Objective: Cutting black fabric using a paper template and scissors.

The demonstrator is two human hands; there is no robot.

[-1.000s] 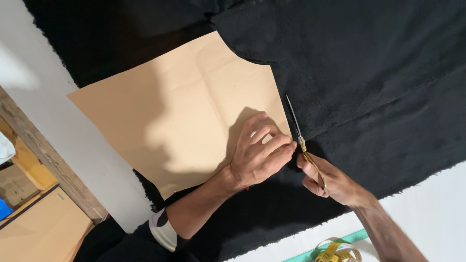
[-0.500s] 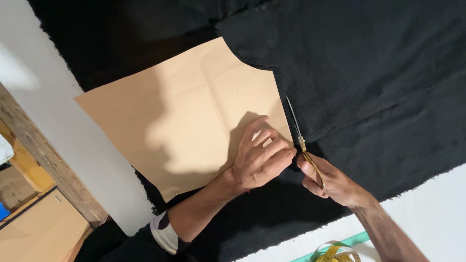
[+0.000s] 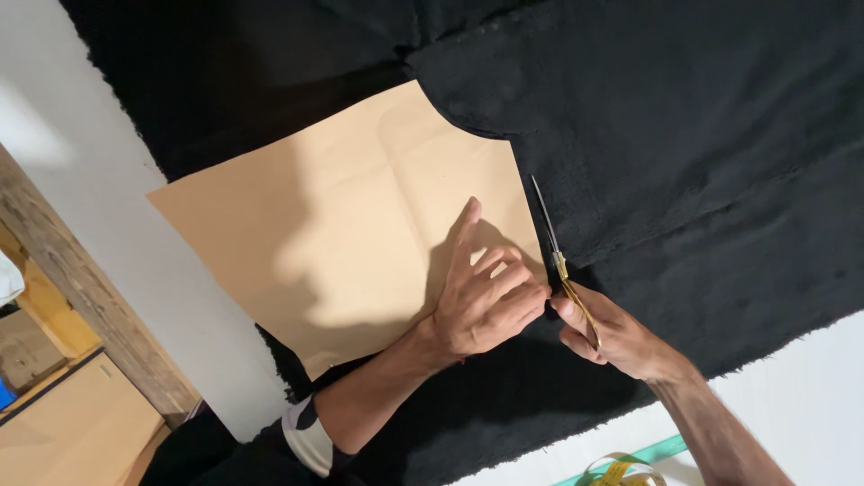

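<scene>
Here, one scissors (image 3: pixel 562 265), two hands.

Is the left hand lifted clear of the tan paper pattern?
No, the left hand lies flat on the paper pattern, pressing it against the black fabric beside the scissors.

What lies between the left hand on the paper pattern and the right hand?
In the head view, only the scissors and black fabric separate the left hand from the right hand, beside the paper pattern.

You see a white desk (image 3: pixel 108 243) running along the left of the frame, its wooden edge (image 3: pixel 99 310) beneath, a tan floor (image 3: pixel 81 432) at lower left, bright light patches across it.
</scene>
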